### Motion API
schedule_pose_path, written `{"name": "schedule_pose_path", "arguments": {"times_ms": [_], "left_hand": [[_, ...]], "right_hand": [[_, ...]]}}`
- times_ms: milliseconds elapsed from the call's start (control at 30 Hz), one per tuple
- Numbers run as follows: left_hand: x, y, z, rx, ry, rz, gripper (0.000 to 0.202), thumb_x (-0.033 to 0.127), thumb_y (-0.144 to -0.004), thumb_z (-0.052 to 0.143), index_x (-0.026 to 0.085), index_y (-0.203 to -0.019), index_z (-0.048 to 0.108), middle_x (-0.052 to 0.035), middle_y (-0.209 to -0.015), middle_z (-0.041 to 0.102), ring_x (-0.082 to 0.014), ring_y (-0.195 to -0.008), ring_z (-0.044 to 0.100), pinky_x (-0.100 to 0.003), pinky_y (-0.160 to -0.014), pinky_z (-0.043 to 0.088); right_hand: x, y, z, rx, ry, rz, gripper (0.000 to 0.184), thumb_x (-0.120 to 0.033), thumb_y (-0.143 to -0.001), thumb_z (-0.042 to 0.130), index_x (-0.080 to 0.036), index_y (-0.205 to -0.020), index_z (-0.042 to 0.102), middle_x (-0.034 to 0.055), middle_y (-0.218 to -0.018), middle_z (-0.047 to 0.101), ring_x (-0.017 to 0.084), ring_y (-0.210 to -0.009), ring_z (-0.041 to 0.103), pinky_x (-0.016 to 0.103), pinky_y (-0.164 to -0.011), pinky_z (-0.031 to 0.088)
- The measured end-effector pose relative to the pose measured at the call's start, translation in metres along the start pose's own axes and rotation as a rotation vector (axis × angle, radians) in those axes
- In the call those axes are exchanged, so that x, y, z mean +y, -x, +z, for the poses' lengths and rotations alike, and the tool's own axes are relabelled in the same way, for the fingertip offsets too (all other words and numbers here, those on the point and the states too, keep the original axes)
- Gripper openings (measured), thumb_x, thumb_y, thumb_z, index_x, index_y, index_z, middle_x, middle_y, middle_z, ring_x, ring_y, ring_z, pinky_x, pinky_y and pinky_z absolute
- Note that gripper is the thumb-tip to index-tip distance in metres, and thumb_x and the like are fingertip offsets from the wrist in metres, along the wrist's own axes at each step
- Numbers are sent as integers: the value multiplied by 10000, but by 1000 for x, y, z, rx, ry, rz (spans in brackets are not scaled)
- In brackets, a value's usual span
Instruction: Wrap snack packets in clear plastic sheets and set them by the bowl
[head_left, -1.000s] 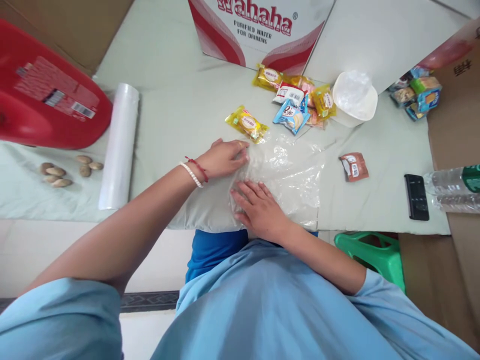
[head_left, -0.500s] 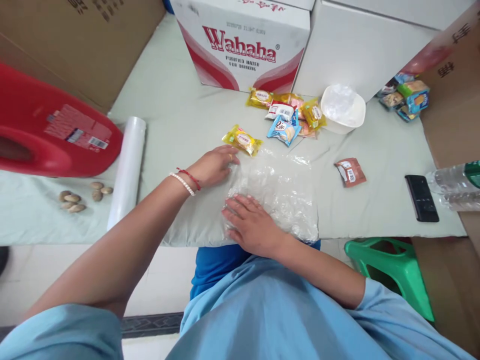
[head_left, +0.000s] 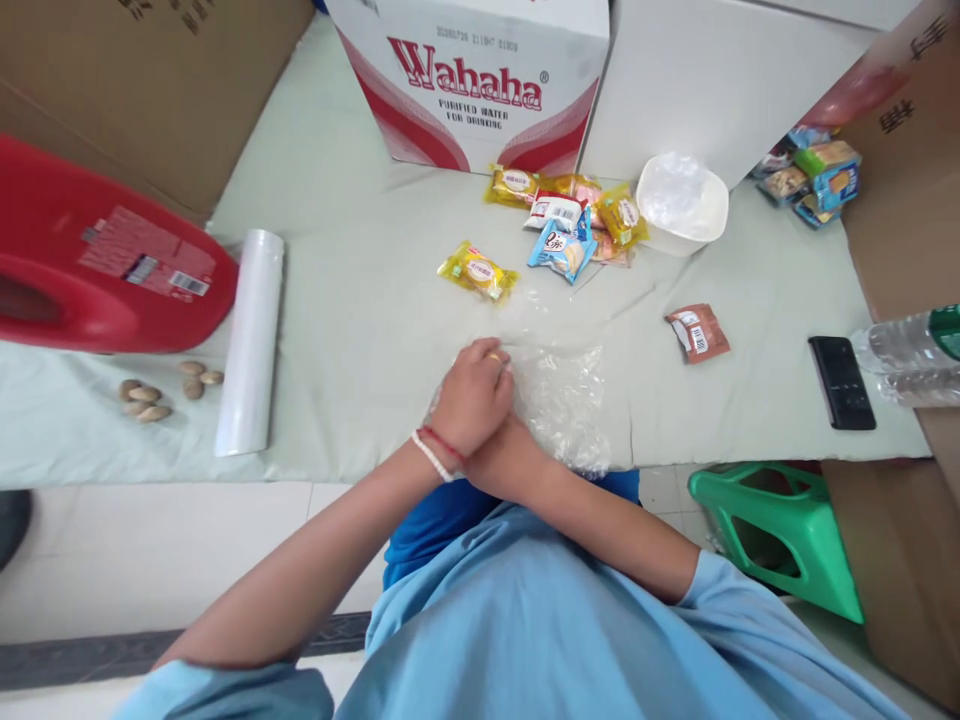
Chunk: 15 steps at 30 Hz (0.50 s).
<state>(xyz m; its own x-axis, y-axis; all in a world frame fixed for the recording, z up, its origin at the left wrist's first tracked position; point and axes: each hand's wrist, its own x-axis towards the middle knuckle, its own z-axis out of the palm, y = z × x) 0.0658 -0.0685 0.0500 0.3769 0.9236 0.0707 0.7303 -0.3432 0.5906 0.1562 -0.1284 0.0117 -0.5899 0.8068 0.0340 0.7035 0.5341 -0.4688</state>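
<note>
A crinkled clear plastic sheet (head_left: 570, 405) lies at the table's front edge. My left hand (head_left: 474, 400), with a ring and two bracelets at the wrist, has its fingers curled down on the left part of the sheet. Under it sits my right hand (head_left: 516, 462), its fingers hidden by the left one. Beyond the hands a yellow-wrapped snack (head_left: 478, 272) lies alone. Farther back several wrapped snacks (head_left: 562, 245) form a pile next to a white plastic bowl (head_left: 682, 205) holding crumpled clear plastic. A brown snack packet (head_left: 697, 333) rests to the right.
On the left stand a red jug (head_left: 112, 250), a white plastic roll (head_left: 251, 340) and several brown nuts (head_left: 142, 400). A Wahaha carton (head_left: 480, 90) borders the back. At right are a black phone (head_left: 841, 382), clear bottles (head_left: 907, 345) and more snacks (head_left: 814, 180). A green stool (head_left: 780, 540) stands below.
My left hand has come down toward me and now lies over the right hand. The sheet's far edge has come nearer, and the sheet covers less of the table.
</note>
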Motion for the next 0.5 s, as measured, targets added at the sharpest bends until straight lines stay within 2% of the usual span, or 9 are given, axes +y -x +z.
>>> {"name": "schedule_pose_path", "arguments": {"times_ms": [67, 167, 267, 367, 433, 500], "left_hand": [[-22, -12, 8, 0, -19, -74, 381, 307, -1040, 432, 120, -1240, 697, -208, -1495, 614, -322, -1406, 584, -526, -1206, 497], [-40, -22, 13, 52, -58, -60, 441, 353, -1062, 419, 114, -1334, 672, -201, -1597, 551, -329, -1532, 471, -554, -1276, 401], [-41, -23, 17, 34, -99, -44, 440, 338, -1069, 396, 155, -1362, 668, -171, -1594, 571, -322, -1549, 458, -584, -1288, 350], [-36, -20, 24, 8, -151, -26, 496, 367, -1090, 361, 182, -1499, 572, -167, -1670, 483, -316, -1597, 391, -620, -1316, 253], [-32, -18, 29, 2, -179, 3, 542, 399, -1105, 328, 189, -1578, 490, -174, -1720, 400, -325, -1628, 329, -671, -1322, 172], [-30, -16, 31, -8, -183, 30, 564, 411, -1109, 316, 203, -1619, 438, -178, -1744, 346, -338, -1637, 306, -726, -1310, 114]], "right_hand": [[-1, 3, -2, -11, 17, 24, 491, -320, -1086, 520, -86, -1508, 606, 216, -1556, 608, 381, -1538, 460, 634, -1340, 246], [-3, 15, -4, 5, 18, 47, 484, -352, -1074, 561, -146, -1508, 623, 166, -1576, 603, 360, -1564, 429, 600, -1348, 265], [-5, 39, -7, 2, -20, 43, 511, -345, -1072, 568, -167, -1551, 582, 157, -1640, 537, 336, -1589, 399, 589, -1339, 307], [-4, 62, -24, 8, -109, 37, 470, -345, -1079, 549, -174, -1510, 622, 158, -1616, 565, 315, -1573, 434, 560, -1283, 420], [2, 65, -42, 88, -164, 47, 411, -324, -1088, 514, -193, -1442, 677, 138, -1534, 644, 284, -1536, 487, 518, -1257, 462], [15, 57, -56, 201, -144, 109, 417, -309, -1097, 476, -212, -1454, 667, 124, -1528, 651, 267, -1538, 485, 515, -1279, 430]]}}
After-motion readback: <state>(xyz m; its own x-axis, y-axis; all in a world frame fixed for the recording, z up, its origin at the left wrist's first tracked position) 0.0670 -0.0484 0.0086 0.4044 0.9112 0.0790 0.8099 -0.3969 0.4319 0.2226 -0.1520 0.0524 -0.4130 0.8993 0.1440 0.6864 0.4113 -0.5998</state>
